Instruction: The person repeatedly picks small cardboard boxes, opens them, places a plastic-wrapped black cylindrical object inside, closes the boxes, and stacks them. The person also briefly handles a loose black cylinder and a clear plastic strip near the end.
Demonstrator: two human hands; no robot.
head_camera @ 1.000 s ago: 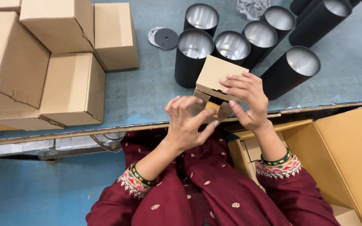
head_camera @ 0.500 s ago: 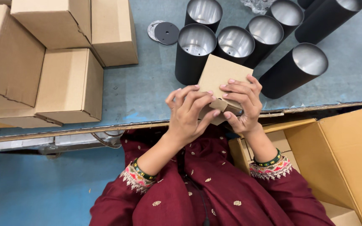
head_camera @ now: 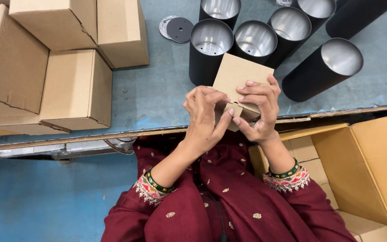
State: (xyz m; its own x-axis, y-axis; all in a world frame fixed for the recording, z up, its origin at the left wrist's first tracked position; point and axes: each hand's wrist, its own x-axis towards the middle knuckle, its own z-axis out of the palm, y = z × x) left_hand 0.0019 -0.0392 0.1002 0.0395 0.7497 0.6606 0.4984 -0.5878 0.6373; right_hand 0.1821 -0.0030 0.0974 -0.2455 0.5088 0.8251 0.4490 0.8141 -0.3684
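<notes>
Both hands, left hand [head_camera: 204,117] and right hand [head_camera: 256,110], fingers closed on small cardboard box [head_camera: 238,78], black cylinders [head_camera: 209,47] just beyond, closed cartons [head_camera: 75,92] to their left

Six black cylinders [head_camera: 210,50], four stacked cardboard boxes [head_camera: 75,89], two round discs [head_camera: 179,29] (overlapping), one small carton [head_camera: 240,78] in hand.

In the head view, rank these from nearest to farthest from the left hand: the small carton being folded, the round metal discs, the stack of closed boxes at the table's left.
1. Small carton: held in the left hand.
2. Round discs: beyond the hand on the table.
3. Closed boxes: far left.
</notes>
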